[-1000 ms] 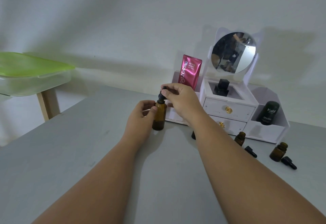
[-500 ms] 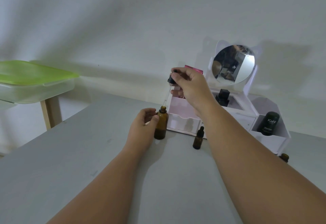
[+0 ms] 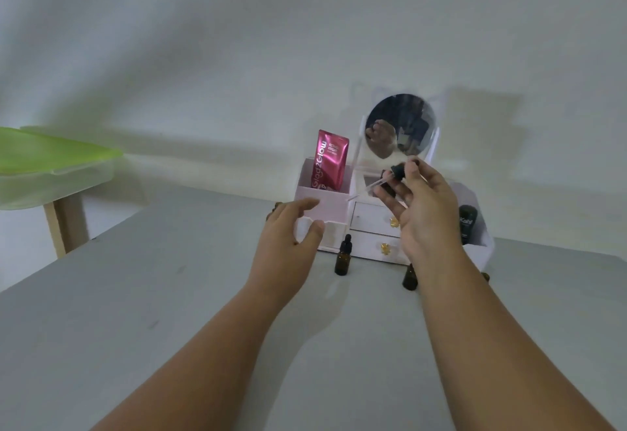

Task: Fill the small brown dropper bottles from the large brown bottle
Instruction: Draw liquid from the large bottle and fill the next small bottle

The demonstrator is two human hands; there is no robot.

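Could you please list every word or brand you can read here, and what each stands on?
"Glad2Glow": runs up the pink sachet in the left compartment of the organiser.
"Kahf": on the dark green bottle in its right compartment.
Smaller white print on the sachet: too blurred to read.

- the table is plain matt grey; the wall off-white, mottled with soft shadow;
- the sachet is glossy magenta with silver lettering;
- the organiser has white drawers and a pale pink left compartment; its knobs are gold;
- the small dropper bottle is amber brown with a black top; the second small bottle is the same brown;
- the dropper has a black bulb and a clear tube;
- the Kahf bottle is dark green with white lettering;
- the lid is lime green; the tub under it is translucent.
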